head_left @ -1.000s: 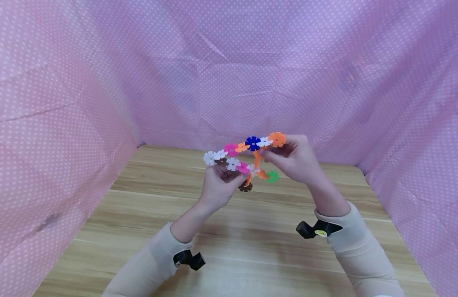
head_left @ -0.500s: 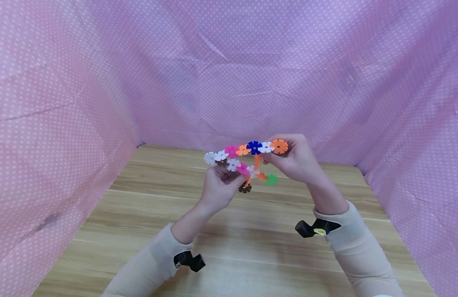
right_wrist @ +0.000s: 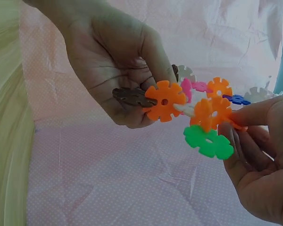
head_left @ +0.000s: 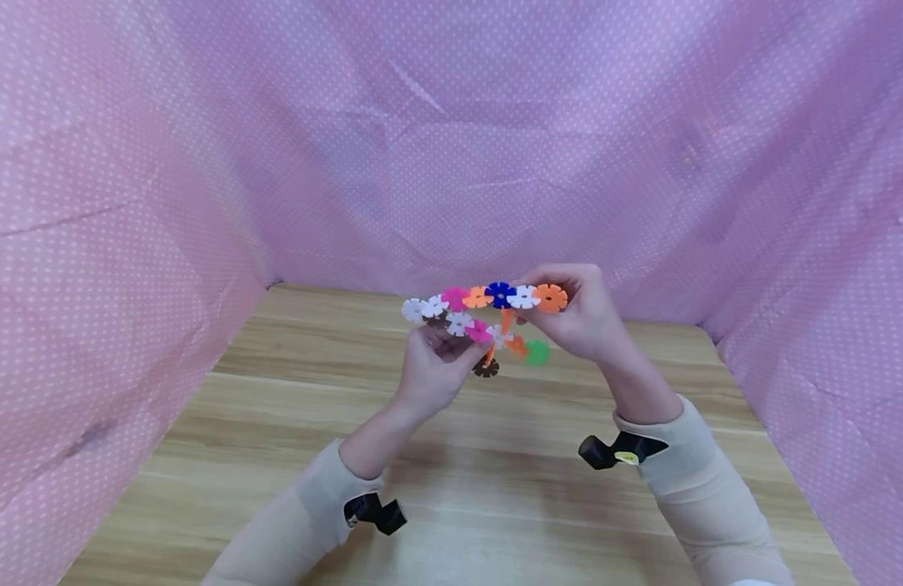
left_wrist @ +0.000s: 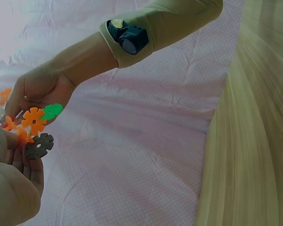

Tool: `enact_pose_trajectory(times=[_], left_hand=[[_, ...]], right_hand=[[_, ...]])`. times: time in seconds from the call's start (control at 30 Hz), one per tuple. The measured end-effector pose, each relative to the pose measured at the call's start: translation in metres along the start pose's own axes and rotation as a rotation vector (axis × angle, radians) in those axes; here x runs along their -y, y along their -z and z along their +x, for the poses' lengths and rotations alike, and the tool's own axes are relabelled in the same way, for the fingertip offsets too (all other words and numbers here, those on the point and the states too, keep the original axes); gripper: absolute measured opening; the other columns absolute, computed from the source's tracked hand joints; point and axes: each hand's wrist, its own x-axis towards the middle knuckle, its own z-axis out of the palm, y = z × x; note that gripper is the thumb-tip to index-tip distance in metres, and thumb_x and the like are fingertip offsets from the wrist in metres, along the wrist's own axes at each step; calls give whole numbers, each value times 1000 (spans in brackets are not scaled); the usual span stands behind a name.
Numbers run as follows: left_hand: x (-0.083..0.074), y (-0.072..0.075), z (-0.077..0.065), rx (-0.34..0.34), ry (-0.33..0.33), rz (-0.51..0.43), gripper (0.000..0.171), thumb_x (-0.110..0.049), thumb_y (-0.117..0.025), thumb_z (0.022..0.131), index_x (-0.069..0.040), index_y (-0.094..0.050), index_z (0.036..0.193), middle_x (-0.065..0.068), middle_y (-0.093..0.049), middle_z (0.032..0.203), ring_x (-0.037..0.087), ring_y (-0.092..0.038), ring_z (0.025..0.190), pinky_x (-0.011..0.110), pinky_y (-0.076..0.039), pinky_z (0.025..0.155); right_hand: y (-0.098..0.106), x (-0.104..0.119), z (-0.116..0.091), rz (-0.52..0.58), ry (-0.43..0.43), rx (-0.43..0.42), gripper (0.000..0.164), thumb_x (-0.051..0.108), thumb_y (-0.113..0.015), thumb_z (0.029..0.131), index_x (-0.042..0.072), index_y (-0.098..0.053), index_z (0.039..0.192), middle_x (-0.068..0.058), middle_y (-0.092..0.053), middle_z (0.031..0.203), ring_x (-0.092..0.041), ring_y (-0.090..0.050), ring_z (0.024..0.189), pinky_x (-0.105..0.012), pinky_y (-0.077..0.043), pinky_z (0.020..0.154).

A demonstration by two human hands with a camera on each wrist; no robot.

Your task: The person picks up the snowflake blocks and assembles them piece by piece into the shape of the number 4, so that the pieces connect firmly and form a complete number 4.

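Observation:
Both hands hold up a structure of interlocking snowflake discs in front of the far table edge. Its upper row runs from a white disc (head_left: 413, 310) through pink (head_left: 455, 299) and dark blue (head_left: 499, 295) to an orange disc (head_left: 550, 298). My left hand (head_left: 431, 376) pinches the lower row by its pink disc (head_left: 479, 331). A brown disc (right_wrist: 132, 96) sticks out near that thumb. My right hand (head_left: 589, 313) grips the structure at the right, its fingers partly hidden behind the upper row. A green disc (right_wrist: 209, 141) ends a short branch below the right fingertips.
Under the hands lies a wood-grain table (head_left: 481, 472). Pink dotted cloth (head_left: 451, 179) hangs behind it and at both sides. Each sleeved forearm carries a black wrist camera, the left one (head_left: 376, 513) and the right one (head_left: 620, 450).
The right end of the upper row has tipped down, with its orange disc now lower and facing the head camera more. My left hand keeps its grip almost unmoved.

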Motion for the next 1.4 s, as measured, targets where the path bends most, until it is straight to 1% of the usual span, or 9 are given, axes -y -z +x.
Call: enact_pose_trajectory(times=[0.17,0.3,0.53,0.7,0.83,0.93,1.03,1.2,1.4], left_hand=[[-4,-2,3,-36,33,-57,28,2,-78,92,11,-69,117,28,-78,109,9,-79,94,32,-68,93],[-8,-4,5,-85,35,-86,31,3,-77,92,10,-68,121,26,-78,111,9,-79,96,31,-68,95],[-9,-5,4,-77,65,-224,35,1,-81,89,-2,-69,122,1,-81,107,9,-78,100,29,-67,97],[-5,11,1,-32,40,-358,37,-12,-78,91,-15,-61,124,-5,-75,104,10,-73,89,24,-67,81],[-15,27,11,-79,-93,-128,50,-9,-66,93,-5,-54,141,13,-69,116,11,-67,96,22,-62,82],[-23,30,17,-19,-99,143,52,-13,-67,98,-4,-53,148,19,-67,120,13,-65,100,22,-61,84],[-26,23,17,60,-63,292,40,-20,-67,103,-8,-61,141,14,-68,109,17,-64,91,21,-60,68],[-21,12,11,44,-78,292,17,-13,-61,107,2,-64,117,19,-69,99,21,-62,78,18,-55,54],[-20,8,8,32,-74,261,11,-8,-52,109,2,-53,106,25,-70,107,23,-66,81,18,-56,56]], right_hand=[[-2,2,-5,4,-57,-57,21,-11,-73,90,-13,-74,111,13,-80,101,-8,-75,82,-19,-67,75],[-4,1,-18,25,-61,-25,33,-14,-74,88,-13,-68,121,10,-77,113,-11,-74,99,-22,-67,90],[-6,-3,-33,-4,-46,-63,15,-7,-80,90,-6,-76,104,-1,-77,100,-8,-68,80,-16,-64,65],[-1,-6,-39,-1,-59,-105,7,-10,-77,90,-7,-76,96,3,-77,89,-4,-61,68,-12,-49,48],[4,-8,-45,-4,-73,-86,11,-15,-76,88,-7,-75,96,7,-76,88,-3,-64,68,-12,-52,49],[6,-8,-49,-39,-84,-72,12,-13,-77,88,-5,-75,96,8,-77,89,-3,-65,70,-12,-54,50],[8,-9,-53,-66,-85,-60,14,-13,-77,88,-2,-76,97,5,-77,92,-4,-64,71,-13,-57,53],[9,-12,-61,-72,-71,-34,15,-10,-79,89,2,-77,98,-4,-77,94,-7,-66,75,-16,-60,57],[9,-12,-68,-68,-63,-36,15,-8,-80,89,4,-78,98,-9,-76,94,-5,-63,74,-15,-60,57]])
